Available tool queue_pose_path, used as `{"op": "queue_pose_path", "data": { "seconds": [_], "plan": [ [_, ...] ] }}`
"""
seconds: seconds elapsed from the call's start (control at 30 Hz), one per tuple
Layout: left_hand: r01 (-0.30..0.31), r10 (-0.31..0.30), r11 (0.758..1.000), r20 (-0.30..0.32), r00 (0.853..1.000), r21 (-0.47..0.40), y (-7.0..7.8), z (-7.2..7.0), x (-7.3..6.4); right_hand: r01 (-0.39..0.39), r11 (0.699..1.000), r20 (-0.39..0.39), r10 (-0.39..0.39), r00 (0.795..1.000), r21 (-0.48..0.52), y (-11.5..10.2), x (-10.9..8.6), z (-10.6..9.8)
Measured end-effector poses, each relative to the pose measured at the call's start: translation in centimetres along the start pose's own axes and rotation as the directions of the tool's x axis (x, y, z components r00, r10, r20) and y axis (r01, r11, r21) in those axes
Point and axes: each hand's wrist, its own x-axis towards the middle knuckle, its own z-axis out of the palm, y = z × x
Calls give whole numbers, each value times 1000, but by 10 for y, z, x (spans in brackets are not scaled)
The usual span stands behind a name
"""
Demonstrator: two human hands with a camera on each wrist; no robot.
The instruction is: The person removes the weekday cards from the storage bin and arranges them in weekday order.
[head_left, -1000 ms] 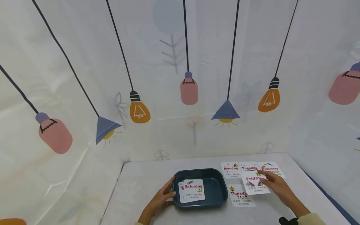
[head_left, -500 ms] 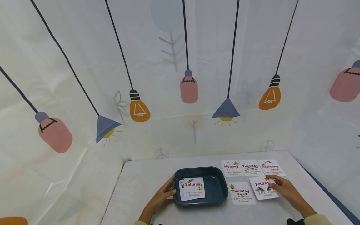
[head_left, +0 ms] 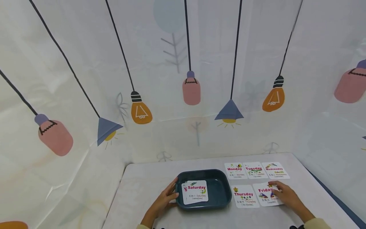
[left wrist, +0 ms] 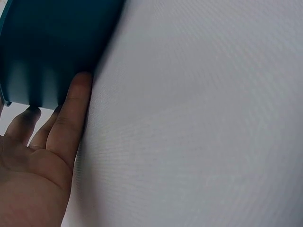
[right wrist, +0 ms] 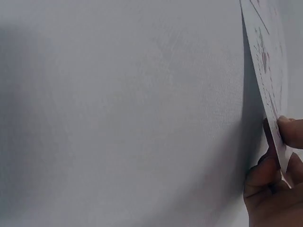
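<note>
with twelve o'clock at the desk's far edge, the right hand holds the friday card at its three o'clock side. its grip is narrowed to a pinch: in the right wrist view the thumb is on the printed face and a finger is behind, with that edge raised off the desk.

the friday card is at three o'clock from the thursday card, just beside it; i cannot tell whether their edges touch. toward twelve, near these two, monday, tuesday and wednesday lie in a row, face up.

the left hand rests against the tray at its nine o'clock wall, fingers spread and fairly straight along the outside, its grip loose. the tray is at nine o'clock from thursday. inside, toward nine, the saturday card lies face up, overlapping another card that is mostly hidden.
</note>
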Motion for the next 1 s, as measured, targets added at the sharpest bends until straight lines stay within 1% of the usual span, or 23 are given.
{"op": "queue_pose_path", "data": {
  "seconds": [0.1, 0.2, 0.3, 0.37, 0.5, 0.63, 0.77, 1.0],
  "plan": [
    [-2, 2, 1000, -4, 1000, 1, 0, 0, 0, 50, 995, -18, -52, 998, -81, -4, 0, 0],
    [-9, 9, 1000, -8, 1000, -1, 0, 1, 0, 82, 989, -18, -85, 996, -120, -8, -2, -1],
    [-13, 13, 1000, -9, 1000, -3, -1, 2, -1, 111, 980, -6, -113, 994, -166, -11, -2, -2],
    [-4, 4, 1000, -17, 1000, 3, -1, 2, -1, 130, 972, 9, -131, 991, -197, -12, -1, -2],
    [1, -1, 1000, -13, 1000, 0, -2, 3, -2, 160, 957, 26, -158, 987, -241, -12, 0, 0],
    [-2, 2, 1000, -9, 1000, -7, -1, 3, -3, 138, 958, 35, -133, 990, -250, -15, 0, 0],
    [-4, 4, 1000, -7, 1000, -8, -1, 3, -3, 96, 960, 56, -84, 995, -265, -16, -2, -1],
    [-5, 5, 1000, -8, 1000, 4, 0, 2, -2, 71, 958, 83, -50, 995, -279, -14, -4, -1]
  ]
}}
